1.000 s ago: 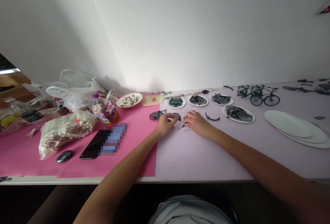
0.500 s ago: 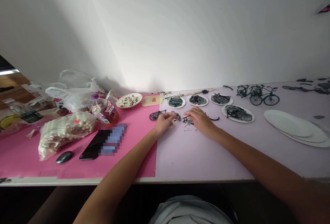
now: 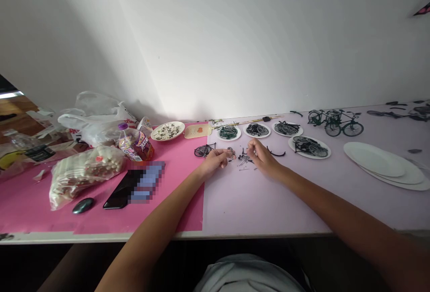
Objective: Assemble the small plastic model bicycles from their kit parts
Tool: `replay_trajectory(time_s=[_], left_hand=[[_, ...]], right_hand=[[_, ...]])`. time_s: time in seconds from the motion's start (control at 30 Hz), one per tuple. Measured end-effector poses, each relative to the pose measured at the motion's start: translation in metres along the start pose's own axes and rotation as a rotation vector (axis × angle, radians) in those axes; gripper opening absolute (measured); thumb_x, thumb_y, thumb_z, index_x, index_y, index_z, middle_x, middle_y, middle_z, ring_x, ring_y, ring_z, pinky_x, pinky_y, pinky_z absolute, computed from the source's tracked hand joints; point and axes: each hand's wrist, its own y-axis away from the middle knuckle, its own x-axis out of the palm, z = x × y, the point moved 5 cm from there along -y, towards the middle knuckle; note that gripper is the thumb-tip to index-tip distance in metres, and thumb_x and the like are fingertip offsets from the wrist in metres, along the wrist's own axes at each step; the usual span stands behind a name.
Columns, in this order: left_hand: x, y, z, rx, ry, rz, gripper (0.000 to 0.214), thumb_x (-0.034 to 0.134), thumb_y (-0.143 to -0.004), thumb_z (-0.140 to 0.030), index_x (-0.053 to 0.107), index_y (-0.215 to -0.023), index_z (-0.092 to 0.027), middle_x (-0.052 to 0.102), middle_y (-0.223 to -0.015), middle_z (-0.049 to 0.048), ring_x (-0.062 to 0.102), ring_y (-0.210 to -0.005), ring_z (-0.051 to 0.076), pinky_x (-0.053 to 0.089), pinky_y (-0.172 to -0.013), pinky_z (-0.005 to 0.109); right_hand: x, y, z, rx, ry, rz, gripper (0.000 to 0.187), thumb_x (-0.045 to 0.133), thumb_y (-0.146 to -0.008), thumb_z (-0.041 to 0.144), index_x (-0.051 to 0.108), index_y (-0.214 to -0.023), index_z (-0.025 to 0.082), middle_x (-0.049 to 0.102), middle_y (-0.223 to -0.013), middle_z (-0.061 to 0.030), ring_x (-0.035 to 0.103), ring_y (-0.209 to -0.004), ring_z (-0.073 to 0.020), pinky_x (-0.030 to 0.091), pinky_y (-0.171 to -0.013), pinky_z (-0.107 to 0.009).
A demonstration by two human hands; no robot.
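Observation:
My left hand [image 3: 215, 161] rests at the seam of the pink and lilac sheets, thumb and finger pinched on a small dark part [image 3: 231, 152], too small to name exactly. To the right, my right hand [image 3: 259, 156] is raised a little with its fingers curled together; whatever they hold, if anything, is hidden. Small loose parts [image 3: 244, 160], some black and some thin grey pins, lie on the table between the hands. A partly built black toy bicycle [image 3: 203, 150] lies just left of my left hand. Beyond my right hand is a curved black piece [image 3: 277, 153].
Behind the hands stand white plates of parts: green pieces [image 3: 228, 132], black pieces [image 3: 256, 129] and grey wheels [image 3: 311, 147]. Green toy bicycles [image 3: 344, 124] stand at right, near empty plates [image 3: 379, 160]. On the left are a phone [image 3: 121, 189], a drink bottle [image 3: 134, 142] and bags [image 3: 85, 171].
My right hand has lifted slightly off the loose parts, its fingers curling inward and uncovering more of them. My left hand keeps its pinch with almost no movement.

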Motion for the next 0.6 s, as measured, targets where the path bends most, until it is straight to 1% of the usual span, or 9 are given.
replay_trajectory(time_s=[0.07,0.13,0.2,0.23,0.3,0.4,0.6], left_hand=[[0.002,0.001,0.001,-0.02,-0.011,0.032,0.039,0.077,-0.069,-0.05,0.072,-0.081,-0.013,0.055,-0.061,-0.003,0.033,-0.049,0.005,0.024,-0.049,0.023],[0.004,0.001,0.003,-0.042,-0.03,0.062,0.041,0.079,-0.068,-0.049,0.074,-0.085,-0.013,0.049,-0.055,-0.0055,0.032,-0.049,0.006,0.022,-0.049,0.023],[0.005,0.001,0.005,-0.054,-0.043,0.097,0.044,0.079,-0.068,-0.051,0.075,-0.089,-0.012,0.046,-0.054,-0.0063,0.031,-0.048,0.006,0.021,-0.049,0.024],[0.005,0.001,0.006,-0.055,-0.046,0.115,0.046,0.08,-0.068,-0.052,0.075,-0.09,-0.012,0.046,-0.053,-0.0064,0.031,-0.048,0.006,0.021,-0.05,0.024],[0.006,0.001,0.007,-0.052,-0.046,0.149,0.047,0.079,-0.07,-0.053,0.075,-0.091,-0.012,0.045,-0.053,-0.0067,0.031,-0.048,0.006,0.021,-0.05,0.024],[0.005,0.0,0.008,-0.043,-0.04,0.176,0.046,0.079,-0.071,-0.053,0.075,-0.093,-0.012,0.044,-0.052,-0.0072,0.031,-0.047,0.006,0.021,-0.049,0.023],[0.005,0.001,0.008,-0.057,-0.088,0.16,0.046,0.079,-0.071,-0.056,0.073,-0.087,-0.013,0.048,-0.053,-0.0056,0.035,-0.047,0.006,0.025,-0.05,0.023]], right_hand=[[0.001,0.002,0.007,-0.045,0.019,0.021,0.03,0.058,-0.099,0.052,0.046,-0.104,0.025,0.055,-0.098,-0.0054,0.056,-0.087,-0.0231,0.051,-0.08,-0.038],[0.004,0.004,0.016,-0.1,0.043,0.053,0.048,0.074,-0.088,0.05,0.047,-0.118,0.026,0.056,-0.111,-0.0086,0.057,-0.098,-0.026,0.052,-0.085,-0.04],[0.007,0.005,0.026,-0.133,0.055,0.09,0.061,0.08,-0.083,0.044,0.046,-0.131,0.026,0.056,-0.119,-0.011,0.058,-0.1,-0.0271,0.054,-0.084,-0.041],[0.008,0.005,0.03,-0.146,0.056,0.103,0.063,0.08,-0.083,0.041,0.046,-0.133,0.026,0.057,-0.122,-0.0118,0.058,-0.099,-0.0269,0.054,-0.083,-0.041],[0.01,0.006,0.036,-0.179,0.051,0.114,0.056,0.078,-0.085,0.034,0.048,-0.132,0.027,0.058,-0.126,-0.0126,0.06,-0.098,-0.0264,0.055,-0.084,-0.042],[0.011,0.005,0.038,-0.216,0.035,0.102,0.043,0.076,-0.087,0.029,0.051,-0.122,0.026,0.062,-0.128,-0.0126,0.061,-0.102,-0.0274,0.056,-0.084,-0.042],[0.013,0.004,0.033,-0.234,0.052,0.1,0.035,0.076,-0.088,0.028,0.054,-0.115,0.027,0.067,-0.122,-0.0108,0.061,-0.108,-0.0296,0.056,-0.083,-0.042]])
